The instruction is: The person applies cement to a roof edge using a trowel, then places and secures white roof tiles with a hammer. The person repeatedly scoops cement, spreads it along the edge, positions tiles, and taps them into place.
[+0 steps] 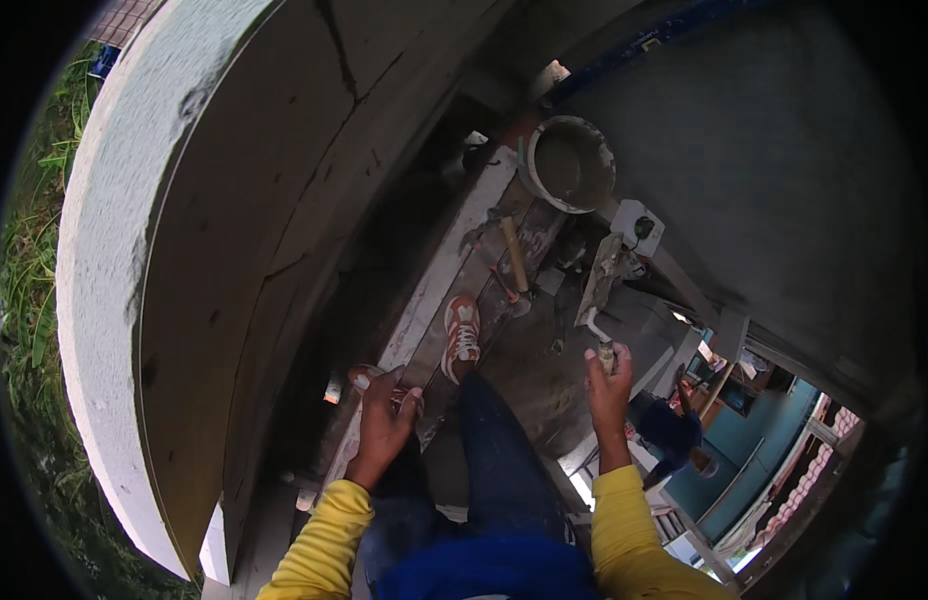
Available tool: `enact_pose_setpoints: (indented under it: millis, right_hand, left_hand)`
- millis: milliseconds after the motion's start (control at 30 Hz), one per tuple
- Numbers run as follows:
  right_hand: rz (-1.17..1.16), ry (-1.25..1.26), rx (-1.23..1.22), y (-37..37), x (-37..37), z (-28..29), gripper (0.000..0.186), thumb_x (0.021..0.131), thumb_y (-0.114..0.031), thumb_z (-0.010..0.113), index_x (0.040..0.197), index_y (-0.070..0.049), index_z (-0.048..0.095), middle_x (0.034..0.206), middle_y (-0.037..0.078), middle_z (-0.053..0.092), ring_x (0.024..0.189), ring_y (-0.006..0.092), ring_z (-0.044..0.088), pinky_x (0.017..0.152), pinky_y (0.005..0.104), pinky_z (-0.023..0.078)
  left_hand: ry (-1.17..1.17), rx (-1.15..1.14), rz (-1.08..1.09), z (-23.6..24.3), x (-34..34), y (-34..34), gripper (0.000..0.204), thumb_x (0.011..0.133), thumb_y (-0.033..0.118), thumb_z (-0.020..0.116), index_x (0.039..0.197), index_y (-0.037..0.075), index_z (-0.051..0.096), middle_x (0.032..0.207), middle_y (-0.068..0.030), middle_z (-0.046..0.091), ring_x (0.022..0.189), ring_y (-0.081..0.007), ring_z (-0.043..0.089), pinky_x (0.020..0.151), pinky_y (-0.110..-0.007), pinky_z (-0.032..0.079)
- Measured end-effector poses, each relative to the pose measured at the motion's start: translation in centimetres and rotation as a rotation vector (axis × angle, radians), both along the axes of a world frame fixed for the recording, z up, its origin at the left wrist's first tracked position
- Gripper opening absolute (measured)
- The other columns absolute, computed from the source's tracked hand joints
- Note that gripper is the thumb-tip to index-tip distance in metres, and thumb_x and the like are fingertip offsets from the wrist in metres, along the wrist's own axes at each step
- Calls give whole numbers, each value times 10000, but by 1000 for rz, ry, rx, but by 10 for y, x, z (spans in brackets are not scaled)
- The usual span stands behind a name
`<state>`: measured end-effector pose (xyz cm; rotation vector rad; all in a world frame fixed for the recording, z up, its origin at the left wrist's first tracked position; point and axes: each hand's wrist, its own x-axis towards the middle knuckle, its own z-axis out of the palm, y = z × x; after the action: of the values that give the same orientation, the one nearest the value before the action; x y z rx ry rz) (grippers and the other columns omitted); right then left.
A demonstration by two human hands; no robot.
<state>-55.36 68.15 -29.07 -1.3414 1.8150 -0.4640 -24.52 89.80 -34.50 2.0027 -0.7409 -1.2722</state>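
Right hand (608, 385): fingers wrapped around the handle of a mortar-caked trowel (604, 280), blade up, just below the bucket (571, 163) of grey mix. Left hand (384, 420): fingers loosely spread, empty, hovering over the scaffold plank (454, 250). Hammer (514, 262) lies on the plank near an orange sneaker (462, 335).

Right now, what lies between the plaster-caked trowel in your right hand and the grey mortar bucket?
In the head view, a small white-and-green box lies between trowel and bucket.
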Motion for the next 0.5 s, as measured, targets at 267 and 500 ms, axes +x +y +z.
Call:
enact_pose_setpoints:
  millis: [267,500]
  right_hand:
    - [-597,-56,372,86,-127,-86,338,1010,-165,746,1280,-56,574,872,-21,564,662,73,505,550,255,422]
    - [-878,-46,505,156,-158,-100,212,1014,-122,709,1154,-68,559,788,8,546,589,100,511,518,277,431]
  left_hand:
    - [196,105,5,-219,-7,-335,670,1037,399,742,1506,-52,580,1329,-191,735,1220,-252,669,1108,-348,474]
    - [450,238,321,-260,-57,-527,464,1028,353,729,1385,92,587,1317,-63,605,1282,-223,583,1154,-427,417]
